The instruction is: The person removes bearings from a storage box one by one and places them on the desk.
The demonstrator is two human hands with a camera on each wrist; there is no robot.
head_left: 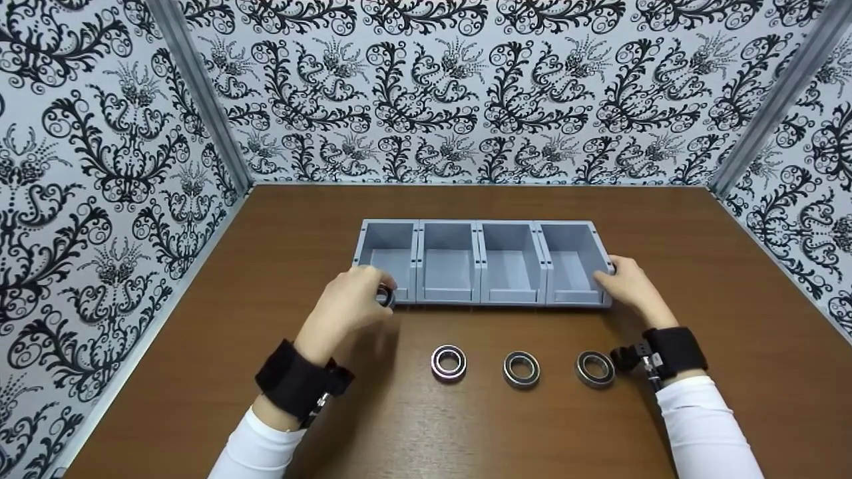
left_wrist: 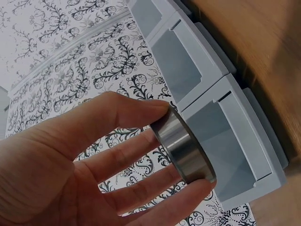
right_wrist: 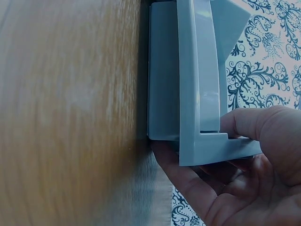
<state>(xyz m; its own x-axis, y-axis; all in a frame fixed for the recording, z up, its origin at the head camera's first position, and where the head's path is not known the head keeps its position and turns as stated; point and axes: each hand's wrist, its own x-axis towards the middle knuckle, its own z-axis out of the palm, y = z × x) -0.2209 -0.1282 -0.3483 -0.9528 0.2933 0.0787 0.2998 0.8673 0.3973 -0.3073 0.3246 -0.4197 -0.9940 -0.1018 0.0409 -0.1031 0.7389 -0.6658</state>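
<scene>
My left hand [head_left: 346, 299] pinches a ball bearing [left_wrist: 184, 149] between thumb and fingertips, its smooth steel outer ring facing the left wrist camera. It is held on edge close by the front of the leftmost compartment in a grey row of bins [head_left: 447, 295]. At the other end of the row, my right hand [head_left: 626, 285] grips the side wall of the rightmost bin [right_wrist: 189, 94]. In the right wrist view the thumb lies inside that wall and the fingers are outside and underneath. The insides of the bins that show hold nothing.
Three more bearings lie flat on the brown table [head_left: 492, 432] in front of the bins: a left one [head_left: 448, 378], a middle one [head_left: 521, 384] and a right one [head_left: 591, 382] near the right wrist strap. Patterned wall panels [head_left: 466, 86] stand behind and at both sides.
</scene>
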